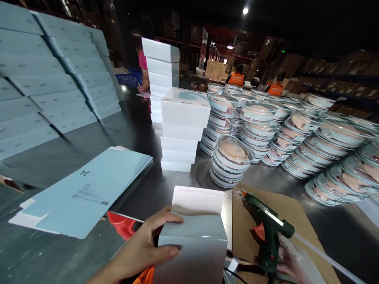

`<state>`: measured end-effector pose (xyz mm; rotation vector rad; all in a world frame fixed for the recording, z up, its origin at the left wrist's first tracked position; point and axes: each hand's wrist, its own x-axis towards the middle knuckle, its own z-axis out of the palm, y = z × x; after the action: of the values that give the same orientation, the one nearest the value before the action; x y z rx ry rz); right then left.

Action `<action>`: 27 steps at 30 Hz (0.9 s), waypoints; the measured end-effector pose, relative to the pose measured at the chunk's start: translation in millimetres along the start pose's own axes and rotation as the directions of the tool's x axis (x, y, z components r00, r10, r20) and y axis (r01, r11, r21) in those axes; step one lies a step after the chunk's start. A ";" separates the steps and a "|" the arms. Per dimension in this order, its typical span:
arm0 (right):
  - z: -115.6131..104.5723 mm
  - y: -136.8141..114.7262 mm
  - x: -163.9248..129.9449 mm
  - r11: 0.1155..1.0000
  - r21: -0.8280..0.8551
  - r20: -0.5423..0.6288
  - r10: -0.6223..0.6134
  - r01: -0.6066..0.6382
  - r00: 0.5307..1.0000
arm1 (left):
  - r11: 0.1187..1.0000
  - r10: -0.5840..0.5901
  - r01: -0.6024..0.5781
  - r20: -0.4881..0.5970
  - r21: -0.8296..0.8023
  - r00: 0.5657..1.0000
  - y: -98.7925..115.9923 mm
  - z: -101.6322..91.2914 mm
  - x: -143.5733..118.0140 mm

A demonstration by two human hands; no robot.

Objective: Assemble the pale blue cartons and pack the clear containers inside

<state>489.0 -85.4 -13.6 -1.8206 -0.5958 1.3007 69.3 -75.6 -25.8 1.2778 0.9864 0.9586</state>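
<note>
Down at the near edge of the steel table (142, 189), the left hand (142, 250) grips a pale box (194, 244), thumb on its side and fingers curled over the top, its flap (197, 200) standing open. On the right, the right hand (291, 262) wraps around the handle of a green glue gun (268, 227), nozzle pointing away over a sheet of cardboard (284, 209). Flat blue cartons (85, 189) lie to the left; stacked white boxes (180, 130) and clear round containers (232, 159) sit beyond.

On my desk (89, 142) I see flat blue cartons (85, 189), stacked white boxes (180, 130), and clear round containers (296, 130) piled in rows.
</note>
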 end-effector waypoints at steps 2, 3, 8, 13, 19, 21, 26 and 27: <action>-0.3 0.4 -5.0 0.987 -0.139 -0.094 -0.092 0.079 0.991 | 0.999 0.003 -0.003 -0.010 0.035 1.000 0.8 1.4 -0.6; 8.6 0.3 -9.9 0.969 -0.188 -0.108 -0.184 0.161 0.977 | 0.998 0.009 -0.008 -0.016 0.060 1.000 0.9 2.2 -0.7; 104.7 0.1 -36.1 0.828 0.135 0.427 -0.544 0.544 0.722 | 0.991 0.052 -0.043 -0.065 0.124 0.997 -5.3 9.3 -1.6; 138.7 7.5 -45.4 0.790 0.115 0.631 -0.527 0.602 0.570 | 0.979 0.076 -0.113 -0.205 -0.170 0.976 -16.3 21.8 -3.6; 128.8 -2.5 -45.1 0.496 0.004 0.739 -0.586 0.868 0.332 | 0.984 0.178 -0.177 -0.050 0.027 0.983 -14.2 10.7 1.9; 129.6 -8.2 -42.4 0.368 0.053 0.753 -0.625 0.928 0.206 | 0.975 0.197 -0.197 0.010 0.103 0.980 -14.3 6.2 4.0; 130.1 -19.4 -40.1 0.256 0.032 0.784 -0.606 0.966 0.134 | 0.976 0.187 -0.189 0.025 0.110 0.982 -13.0 4.5 5.9; 128.9 -20.3 -40.2 0.277 0.033 0.792 -0.593 0.960 0.143 | 0.976 0.187 -0.189 0.036 0.104 0.982 -10.2 2.8 6.2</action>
<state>356.1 -60.9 6.1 -0.7970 -2.2218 0.9265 74.1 -71.1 -36.2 1.4911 0.9184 1.0416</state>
